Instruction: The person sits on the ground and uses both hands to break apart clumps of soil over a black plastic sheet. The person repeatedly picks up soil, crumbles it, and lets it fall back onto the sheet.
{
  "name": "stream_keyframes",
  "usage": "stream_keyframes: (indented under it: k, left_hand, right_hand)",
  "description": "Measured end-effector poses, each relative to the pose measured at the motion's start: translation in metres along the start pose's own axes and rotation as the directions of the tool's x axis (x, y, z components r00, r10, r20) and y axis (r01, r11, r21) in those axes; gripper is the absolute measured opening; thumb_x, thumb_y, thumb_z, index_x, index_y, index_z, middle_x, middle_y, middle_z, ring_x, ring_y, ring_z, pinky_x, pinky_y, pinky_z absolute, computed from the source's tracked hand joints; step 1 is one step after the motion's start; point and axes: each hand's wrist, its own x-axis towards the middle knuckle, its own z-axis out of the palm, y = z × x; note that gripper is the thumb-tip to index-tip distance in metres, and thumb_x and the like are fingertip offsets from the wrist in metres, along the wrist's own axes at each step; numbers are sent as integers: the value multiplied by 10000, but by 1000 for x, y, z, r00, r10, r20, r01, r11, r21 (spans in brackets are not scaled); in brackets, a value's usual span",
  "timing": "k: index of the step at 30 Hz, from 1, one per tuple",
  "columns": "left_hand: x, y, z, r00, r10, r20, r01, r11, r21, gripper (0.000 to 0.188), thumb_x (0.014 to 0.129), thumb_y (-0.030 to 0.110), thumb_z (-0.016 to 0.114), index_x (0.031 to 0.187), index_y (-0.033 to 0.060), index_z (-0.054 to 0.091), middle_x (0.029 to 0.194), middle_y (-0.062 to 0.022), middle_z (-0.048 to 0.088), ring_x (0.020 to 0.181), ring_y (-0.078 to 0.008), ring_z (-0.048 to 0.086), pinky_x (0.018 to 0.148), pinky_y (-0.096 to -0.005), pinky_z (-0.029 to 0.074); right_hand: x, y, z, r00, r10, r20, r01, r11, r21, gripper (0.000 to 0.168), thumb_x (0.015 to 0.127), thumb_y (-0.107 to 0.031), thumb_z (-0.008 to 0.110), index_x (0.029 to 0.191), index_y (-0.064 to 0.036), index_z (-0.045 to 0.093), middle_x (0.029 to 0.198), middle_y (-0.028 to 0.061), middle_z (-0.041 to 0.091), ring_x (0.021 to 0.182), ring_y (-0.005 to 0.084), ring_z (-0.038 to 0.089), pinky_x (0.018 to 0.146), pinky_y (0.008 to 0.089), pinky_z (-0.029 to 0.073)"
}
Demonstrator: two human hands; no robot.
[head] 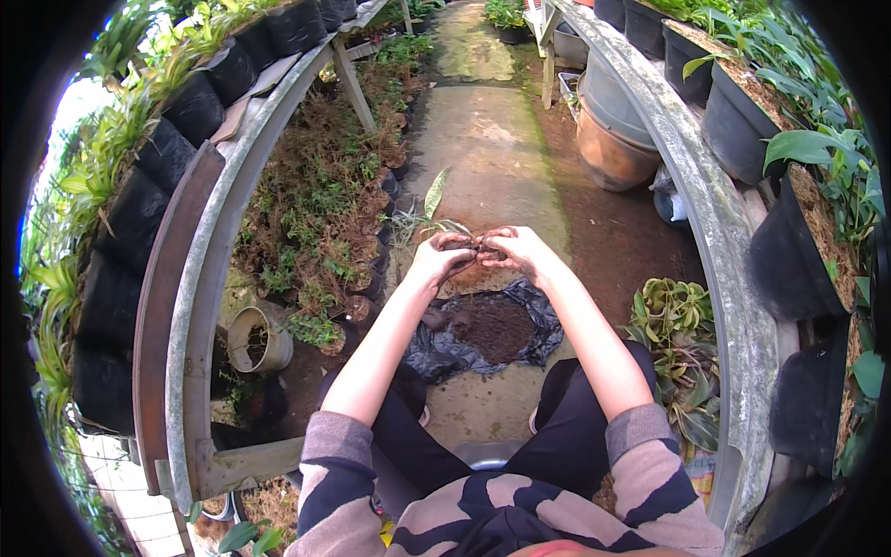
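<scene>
My left hand (444, 259) and my right hand (514, 252) meet in front of me, with soil on their fingers. Between them they grip a dark clump of soil (476, 248), mostly covered by the fingers. A small plant with a pale variegated leaf (437, 193) sticks up just beyond my left hand; where its base sits is hidden. Below the hands, a crumpled black plastic sheet (431, 351) lies on the concrete path with a heap of dark potting soil (495, 328) on it.
Low potted plants (313, 202) line the path (487, 139) on the left. A white bucket (261, 341) lies tipped there. Benches with black pots (741, 118) curve along both sides. Large stacked tubs (612, 125) stand at right, and leafy plants (686, 369) grow near my right knee.
</scene>
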Motion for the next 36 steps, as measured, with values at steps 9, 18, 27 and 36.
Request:
stream_keyframes:
  k: [9, 18, 27, 36]
  left_hand:
    - [21, -21, 17, 988, 150, 39, -154, 908, 391, 329, 599, -12, 691, 882, 1, 522, 822, -85, 579, 729, -125, 570, 639, -223, 478]
    - [21, -18, 31, 995, -68, 79, 57, 988, 143, 308, 657, 22, 675, 919, -3, 514, 833, -108, 593, 735, -159, 591, 655, -234, 490]
    - [36, -35, 16, 1000, 16, 18, -21, 962, 273, 291, 629, 3, 677, 881, 5, 532, 817, -92, 592, 759, -164, 579, 696, -252, 476]
    - [22, -25, 21, 992, -127, 18, 124, 985, 122, 196, 758, 45, 589, 924, -4, 497, 857, -115, 588, 773, -197, 599, 720, -304, 508]
  right_hand:
    - [3, 23, -26, 991, -116, -66, 105, 983, -151, 277, 737, -74, 629, 962, 56, 533, 823, 100, 597, 726, 148, 590, 647, 239, 502]
    - [0, 17, -45, 1000, 13, -29, -15, 998, -66, 163, 794, 6, 486, 937, 69, 532, 879, 125, 585, 746, 188, 595, 653, 267, 520]
    - [15, 24, -55, 993, 79, -82, -92, 982, -162, 225, 799, -3, 444, 998, 65, 524, 861, 134, 587, 799, 182, 581, 668, 279, 486]
    - [11, 38, -49, 879, -436, -193, 65, 510, -858, 230, 596, -95, 702, 776, 5, 600, 709, 113, 603, 649, 177, 593, 606, 282, 467]
